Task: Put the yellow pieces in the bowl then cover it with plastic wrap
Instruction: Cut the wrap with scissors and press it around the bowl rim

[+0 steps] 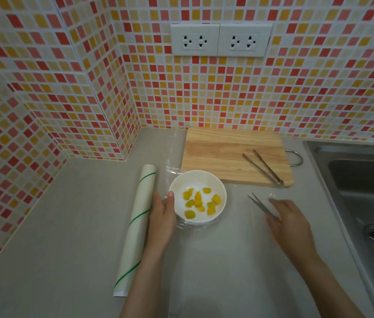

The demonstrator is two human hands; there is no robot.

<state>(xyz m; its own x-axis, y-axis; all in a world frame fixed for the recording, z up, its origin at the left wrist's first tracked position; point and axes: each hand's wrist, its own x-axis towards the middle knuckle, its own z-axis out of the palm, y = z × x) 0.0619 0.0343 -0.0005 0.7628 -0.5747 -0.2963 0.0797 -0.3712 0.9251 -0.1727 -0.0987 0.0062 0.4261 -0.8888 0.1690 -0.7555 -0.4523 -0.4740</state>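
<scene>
A white bowl stands on the grey counter and holds several yellow pieces. It rests on a clear sheet of plastic wrap spread flat over the counter. My left hand grips the bowl's left side, thumb on the rim. My right hand is to the right of the bowl, holding scissors whose open blades point up and left. The wrap roll, white with green stripes, lies left of my left hand.
A wooden cutting board lies behind the bowl with metal tongs on its right part. A steel sink fills the right side. Tiled walls close the back and the left; sockets sit on the back wall.
</scene>
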